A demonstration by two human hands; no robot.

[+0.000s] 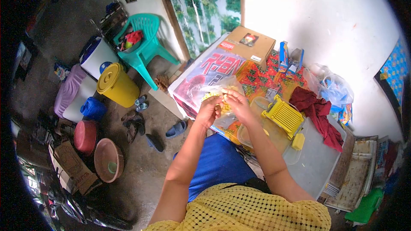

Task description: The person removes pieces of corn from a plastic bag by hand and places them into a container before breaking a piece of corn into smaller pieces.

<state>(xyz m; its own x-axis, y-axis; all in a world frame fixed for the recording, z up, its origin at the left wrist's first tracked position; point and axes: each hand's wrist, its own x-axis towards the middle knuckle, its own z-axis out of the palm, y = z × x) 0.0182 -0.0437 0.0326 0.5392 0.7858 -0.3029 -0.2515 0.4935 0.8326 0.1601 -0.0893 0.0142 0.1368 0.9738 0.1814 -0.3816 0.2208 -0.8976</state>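
My left hand [208, 110] and my right hand [238, 105] meet at the fingertips above the table's near edge. Both are closed in a pinch; whatever lies between the fingers is too small to make out. Just beyond and below them is a clear plastic bag [232, 82] with small yellow pieces [226, 108] in it, partly hidden by my hands. To the right of my right hand, a yellow slotted slicer [283, 115] rests on a clear plastic tub [293, 157]. A small yellow block [298, 141] sits at the slicer's near end.
A cardboard box [257, 42], blue packaging [291, 60], plastic bags [335, 89] and a dark red cloth [314, 111] lie on the table. Leftward stand a green chair [143, 53], a yellow bucket [122, 90] and basins [99, 152]. Slippers [175, 129] lie on the floor.
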